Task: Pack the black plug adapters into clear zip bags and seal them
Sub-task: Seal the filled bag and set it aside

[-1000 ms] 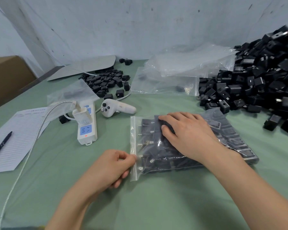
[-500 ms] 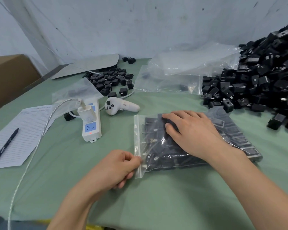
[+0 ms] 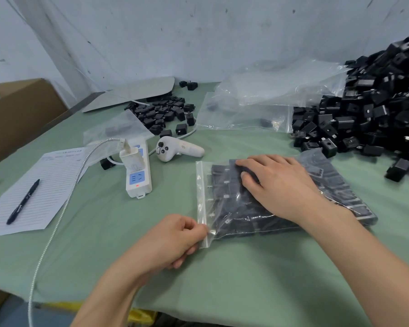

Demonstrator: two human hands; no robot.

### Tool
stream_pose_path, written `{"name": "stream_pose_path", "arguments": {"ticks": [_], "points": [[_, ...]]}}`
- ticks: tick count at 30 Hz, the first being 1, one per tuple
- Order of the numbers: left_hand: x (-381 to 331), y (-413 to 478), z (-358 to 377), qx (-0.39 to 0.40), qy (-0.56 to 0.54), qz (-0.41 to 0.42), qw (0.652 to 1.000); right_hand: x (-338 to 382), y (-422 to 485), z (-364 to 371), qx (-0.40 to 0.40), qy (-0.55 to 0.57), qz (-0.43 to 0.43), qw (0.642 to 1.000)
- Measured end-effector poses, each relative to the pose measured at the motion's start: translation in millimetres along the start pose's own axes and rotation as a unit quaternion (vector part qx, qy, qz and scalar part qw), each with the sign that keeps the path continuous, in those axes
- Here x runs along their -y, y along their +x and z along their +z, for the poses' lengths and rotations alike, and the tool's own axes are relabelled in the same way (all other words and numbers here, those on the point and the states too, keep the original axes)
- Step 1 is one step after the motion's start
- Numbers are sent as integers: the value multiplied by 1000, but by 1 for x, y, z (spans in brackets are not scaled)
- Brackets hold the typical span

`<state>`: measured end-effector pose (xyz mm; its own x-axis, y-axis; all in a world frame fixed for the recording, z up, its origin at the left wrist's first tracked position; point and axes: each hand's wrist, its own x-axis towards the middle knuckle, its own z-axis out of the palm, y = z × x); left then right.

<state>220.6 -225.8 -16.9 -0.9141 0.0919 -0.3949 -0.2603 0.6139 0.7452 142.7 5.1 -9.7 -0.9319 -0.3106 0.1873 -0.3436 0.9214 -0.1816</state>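
1. The zip bag (image 3: 224, 208) is clear and lies flat on the green table (image 3: 246, 284). It is packed with black plug adapters (image 3: 222, 182) in rows, and metal prongs show through the film.
2. The bag's zip strip (image 3: 200, 192) runs along its left edge, towards the left hand.
3. Left hand (image 3: 175, 239): thumb and forefinger pinch the near end of the zip strip, other fingers curled under.
4. Right hand (image 3: 279, 187): lies palm-down on top of the bag, fingers extended and pressing on the adapters.
5. Whether the strip is closed along its full length cannot be told.
6. Surroundings: loose adapter pile (image 3: 368, 109) at right, near the bag's far corner; empty clear bags (image 3: 257, 107) behind; white controller (image 3: 177, 149) and power strip (image 3: 137, 178) to the left; pen (image 3: 23, 201) on a lined sheet (image 3: 52, 185) further left.
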Motion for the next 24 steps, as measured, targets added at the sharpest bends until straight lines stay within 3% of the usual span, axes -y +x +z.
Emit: {"name": "stream_pose_path", "arguments": {"ticks": [24], "points": [[2, -18, 7, 30, 23, 25, 999, 2, 0, -2, 10, 5, 4, 1000]]}}
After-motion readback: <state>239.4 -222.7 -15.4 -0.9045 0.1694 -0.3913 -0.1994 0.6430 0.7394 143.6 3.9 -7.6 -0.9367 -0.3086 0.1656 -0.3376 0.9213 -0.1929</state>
